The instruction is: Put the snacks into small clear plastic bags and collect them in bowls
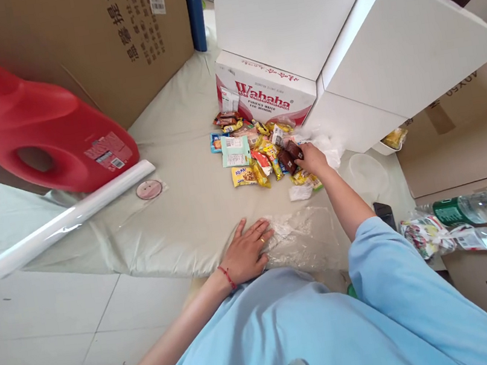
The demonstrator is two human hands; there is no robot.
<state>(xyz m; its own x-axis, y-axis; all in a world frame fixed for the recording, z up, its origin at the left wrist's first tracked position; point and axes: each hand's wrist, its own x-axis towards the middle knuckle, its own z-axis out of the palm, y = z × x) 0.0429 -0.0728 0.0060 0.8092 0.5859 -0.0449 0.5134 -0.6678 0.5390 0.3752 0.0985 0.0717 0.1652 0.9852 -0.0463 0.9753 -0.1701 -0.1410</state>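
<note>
My right hand (pixel 313 160) reaches into a pile of wrapped snacks, its fingers closed on a dark brown snack packet (pixel 294 150). Another brown packet (pixel 287 161) lies right beside it. Around them are a pale green packet (pixel 235 151), a yellow cookie packet (pixel 244 176), a blue packet (pixel 216 142) and several yellow wrappers. My left hand (pixel 247 252) lies flat with fingers spread on the cloth-covered surface, at the edge of a clear plastic bag (pixel 304 234). Nothing is held in it.
Behind the snacks stand a Wahaha carton (pixel 261 91) and white panels (pixel 286 11). At left are a red jug (pixel 32 116), a clear film roll (pixel 66 220) and a round pink disc (pixel 149 189). Plastic bottles (pixel 485 207) and a dark phone-like object (pixel 384 215) lie at right.
</note>
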